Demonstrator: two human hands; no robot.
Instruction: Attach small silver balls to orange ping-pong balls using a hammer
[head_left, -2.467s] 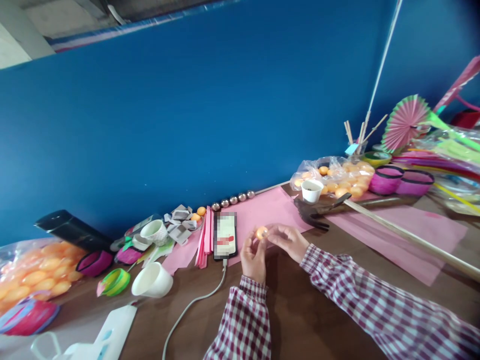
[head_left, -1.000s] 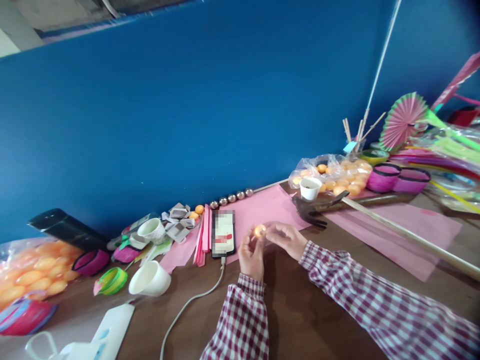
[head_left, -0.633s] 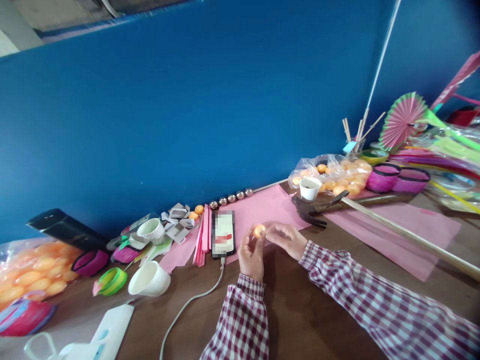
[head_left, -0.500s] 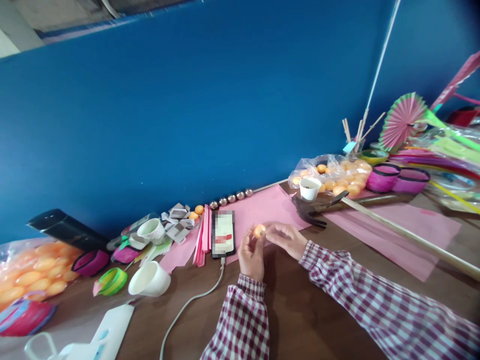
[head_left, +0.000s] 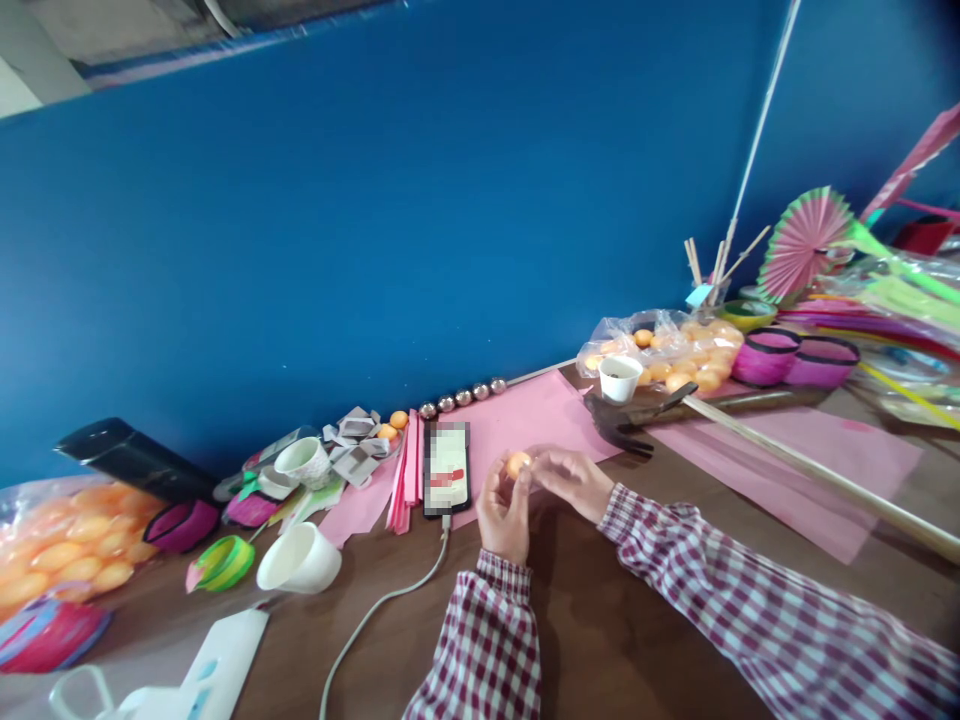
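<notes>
My left hand [head_left: 504, 515] grips a small orange ball [head_left: 517, 464], which looks like a ping-pong ball, between thumb and fingers. Close against the ball's right side, my right hand [head_left: 574, 480] has its thumb and fingertips pinched together. Whatever sits in that pinch, if anything, is too small to make out. Under and behind the hands lies a sheet of pink paper [head_left: 525, 415]. A phone [head_left: 448, 470] with a lit screen lies just left of my left hand, its white cable [head_left: 375, 610] running toward the front edge.
A hammer [head_left: 626, 425] and a wooden stick [head_left: 817, 465] lie at right. Behind them are a small white cup [head_left: 619, 380] and a bag of orange balls [head_left: 697, 350]. Several metal balls [head_left: 463, 397] line the blue wall. At left are a white cup [head_left: 300, 560] and a power strip [head_left: 225, 660].
The ball has turned slightly in my left hand, and my left thumb has risen a little. The pinched fingertips of my right hand have shifted slightly. Everything else stays in place.
</notes>
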